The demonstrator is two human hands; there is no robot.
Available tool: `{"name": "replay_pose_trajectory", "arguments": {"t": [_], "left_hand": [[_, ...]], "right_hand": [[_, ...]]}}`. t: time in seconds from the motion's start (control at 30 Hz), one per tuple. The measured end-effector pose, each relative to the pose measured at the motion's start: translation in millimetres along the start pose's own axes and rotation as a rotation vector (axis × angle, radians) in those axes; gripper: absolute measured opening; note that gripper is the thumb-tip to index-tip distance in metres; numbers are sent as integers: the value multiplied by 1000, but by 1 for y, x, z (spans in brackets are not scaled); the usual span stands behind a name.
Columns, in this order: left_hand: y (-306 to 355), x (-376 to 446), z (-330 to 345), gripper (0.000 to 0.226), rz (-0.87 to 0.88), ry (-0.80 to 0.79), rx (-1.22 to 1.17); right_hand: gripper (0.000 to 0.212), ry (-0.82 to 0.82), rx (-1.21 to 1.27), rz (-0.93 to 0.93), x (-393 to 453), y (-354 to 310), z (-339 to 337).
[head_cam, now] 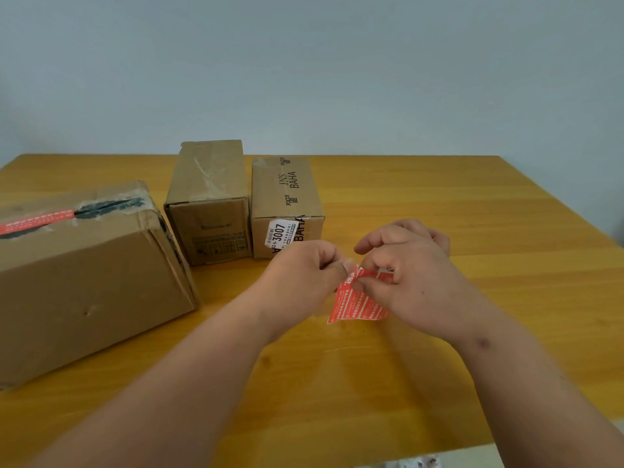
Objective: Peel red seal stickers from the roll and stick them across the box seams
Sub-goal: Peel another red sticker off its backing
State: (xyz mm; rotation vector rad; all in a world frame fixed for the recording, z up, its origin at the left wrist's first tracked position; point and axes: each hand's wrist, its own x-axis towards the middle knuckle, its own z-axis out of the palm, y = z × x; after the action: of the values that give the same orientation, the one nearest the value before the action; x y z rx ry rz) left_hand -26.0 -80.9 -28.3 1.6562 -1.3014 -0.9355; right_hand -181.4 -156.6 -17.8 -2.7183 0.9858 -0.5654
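Above the wooden bench [439, 211], our left hand [304, 271] and right hand [412, 278] pinch a red sticker strip [358, 307]; three cardboard boxes [209, 197] stand beyond, the largest box [84, 282] already red-sealed.

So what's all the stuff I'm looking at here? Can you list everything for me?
large box: one, brown cardboard, left of the table, red seal sticker already across its top seam over black tape
middle box: one, brown cardboard, plain, behind centre, clear tape on top
printed box: one, brown cardboard with black lettering and a white label, just right of the middle box
sticker strip: one, red with white print, held above the table in front of the boxes
table: one, yellow-brown wood, under everything
wall: pale blue-grey, behind the table
left hand: one, pinching the strip's top edge
right hand: one, pinching the strip's top from the right
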Motion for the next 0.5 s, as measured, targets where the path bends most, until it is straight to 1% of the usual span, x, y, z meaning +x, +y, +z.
{"name": "replay_pose_trajectory", "arguments": {"t": [0.03, 0.1, 0.2, 0.37, 0.5], "left_hand": [[0, -1, 0, 32, 7, -8, -11], [0, -2, -2, 26, 20, -21, -4], [-1, -1, -4, 19, 23, -31, 4], [1, -1, -2, 25, -15, -29, 18], [-1, 2, 0, 26, -54, -24, -37]], "right_hand": [[9, -1, 7, -1, 0, 1, 1], [14, 5, 21, -9, 0, 2, 1], [11, 9, 17, -9, -1, 3, 2], [14, 27, 24, -39, -1, 4, 4], [14, 58, 5, -57, -1, 5, 5]]}}
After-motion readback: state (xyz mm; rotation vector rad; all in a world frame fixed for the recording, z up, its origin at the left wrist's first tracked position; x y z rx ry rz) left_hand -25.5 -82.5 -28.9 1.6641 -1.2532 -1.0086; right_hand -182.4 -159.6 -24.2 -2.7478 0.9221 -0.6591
